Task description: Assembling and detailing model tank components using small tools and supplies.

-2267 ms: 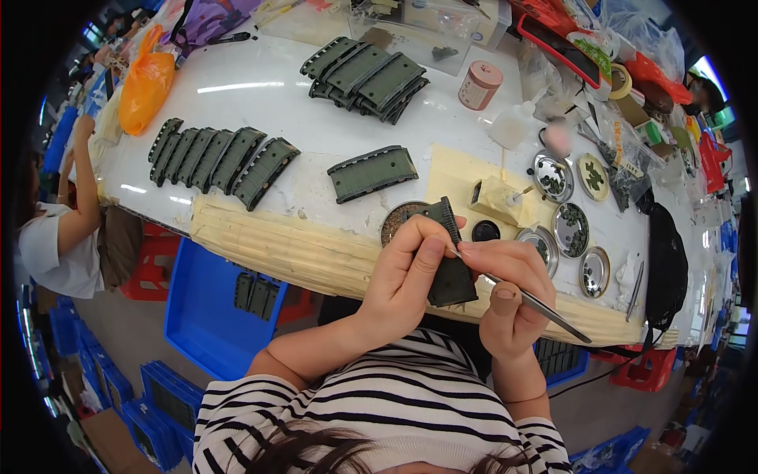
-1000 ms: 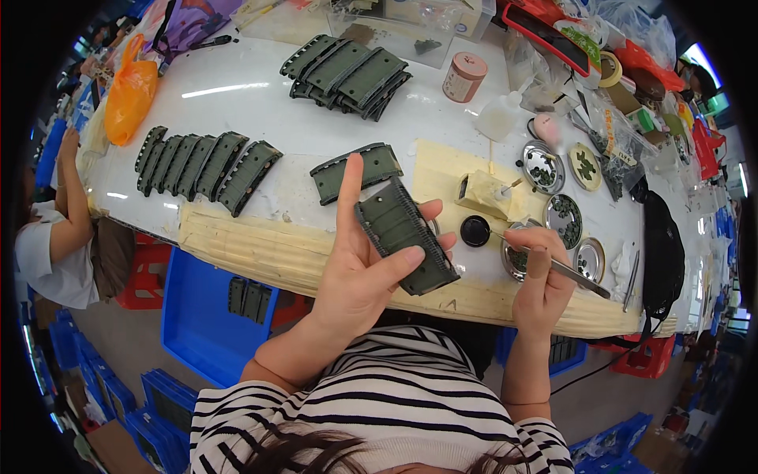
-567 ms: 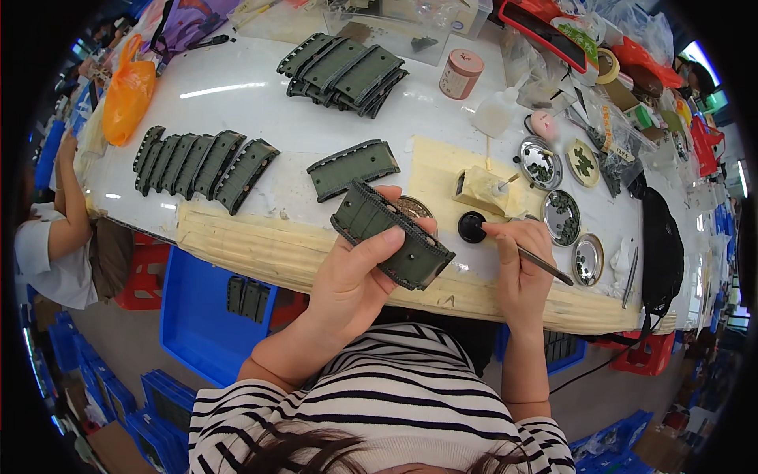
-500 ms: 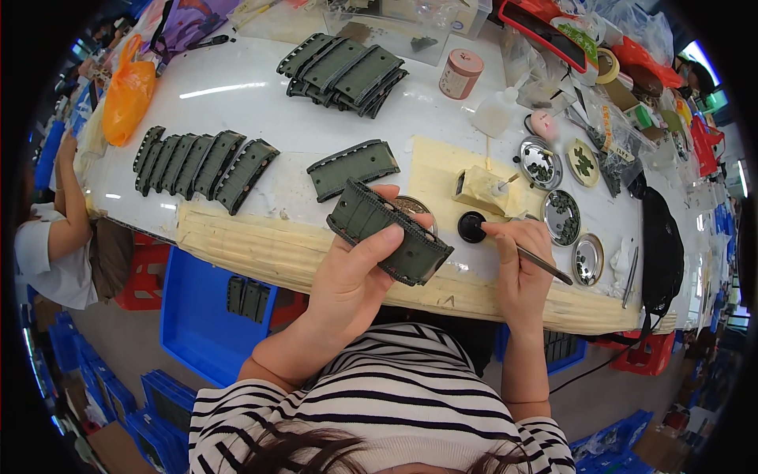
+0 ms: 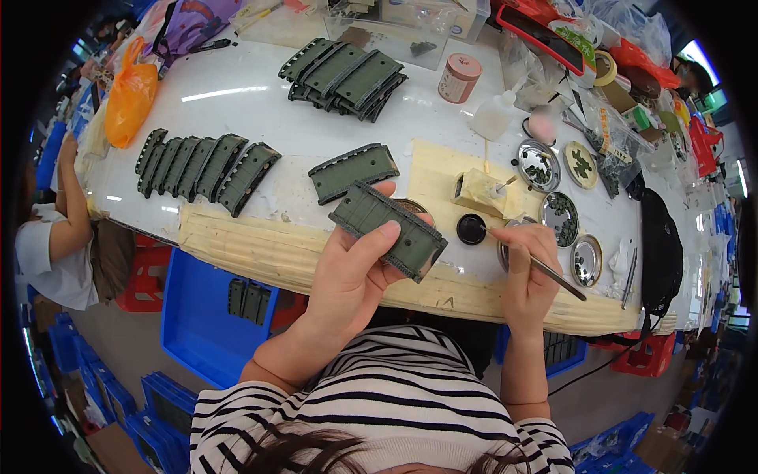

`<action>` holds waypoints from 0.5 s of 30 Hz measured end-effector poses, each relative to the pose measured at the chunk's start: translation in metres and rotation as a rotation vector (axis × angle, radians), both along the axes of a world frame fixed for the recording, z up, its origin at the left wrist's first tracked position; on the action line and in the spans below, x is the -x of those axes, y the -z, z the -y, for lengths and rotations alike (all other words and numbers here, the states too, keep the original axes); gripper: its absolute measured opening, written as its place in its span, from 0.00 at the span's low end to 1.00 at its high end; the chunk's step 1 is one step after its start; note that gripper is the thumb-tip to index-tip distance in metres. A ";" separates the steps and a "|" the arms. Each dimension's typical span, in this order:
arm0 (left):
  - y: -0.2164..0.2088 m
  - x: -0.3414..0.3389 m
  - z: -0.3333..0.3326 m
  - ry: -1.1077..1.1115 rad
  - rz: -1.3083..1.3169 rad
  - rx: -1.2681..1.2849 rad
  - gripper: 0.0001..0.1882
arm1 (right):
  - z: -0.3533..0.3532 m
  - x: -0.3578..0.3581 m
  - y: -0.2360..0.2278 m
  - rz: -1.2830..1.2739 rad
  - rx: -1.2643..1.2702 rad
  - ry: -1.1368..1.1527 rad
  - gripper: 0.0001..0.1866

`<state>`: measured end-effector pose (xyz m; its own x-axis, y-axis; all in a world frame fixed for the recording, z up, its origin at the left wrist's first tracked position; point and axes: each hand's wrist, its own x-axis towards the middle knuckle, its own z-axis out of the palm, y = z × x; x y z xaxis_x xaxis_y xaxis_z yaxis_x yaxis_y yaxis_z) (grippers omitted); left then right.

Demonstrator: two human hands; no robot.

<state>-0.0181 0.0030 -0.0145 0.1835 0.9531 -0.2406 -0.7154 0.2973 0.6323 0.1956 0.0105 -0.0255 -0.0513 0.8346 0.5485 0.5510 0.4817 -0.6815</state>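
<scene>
My left hand [image 5: 351,272] grips a curved dark green plastic panel [image 5: 410,243] with ribbed edges, its thumb across the face. In my right hand [image 5: 530,265], closed, is a slim metal tool that looks like tweezers [image 5: 562,283]; its thin tip lies at the rim of a small round black pot [image 5: 471,229]. Another green panel [image 5: 354,171] rests on the table just beyond my left hand. Behind the fingers of that hand a round dish [image 5: 412,206] is partly hidden. Part of another metal dish shows beside my right fingers.
A row of green panels [image 5: 207,167] lies at left, and a stack of them [image 5: 344,77] at the back. Several round dishes of small green parts, including one metal dish [image 5: 586,261], stand at right. A paper-wrapped block [image 5: 483,195] sits beyond the pot. Below the table edge is a blue bin [image 5: 209,316].
My right hand has shifted slightly right and down, drawing the tool's tip from over the pot to its rim. The panel in my left hand has turned a little.
</scene>
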 end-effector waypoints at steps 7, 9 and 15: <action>0.001 -0.004 -0.001 0.019 -0.012 0.034 0.20 | 0.023 0.018 -0.034 -0.222 0.040 -0.360 0.11; 0.000 -0.006 -0.001 0.023 -0.009 0.038 0.20 | 0.021 0.021 -0.033 -0.228 0.086 -0.437 0.10; 0.000 -0.006 0.000 0.020 -0.032 0.037 0.19 | 0.019 0.026 -0.028 -0.239 0.117 -0.453 0.10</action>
<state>-0.0125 0.0031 -0.0144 0.1939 0.9399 -0.2812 -0.6887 0.3346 0.6432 0.1695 -0.0081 0.0029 -0.3062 0.8139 0.4938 0.1279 0.5492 -0.8259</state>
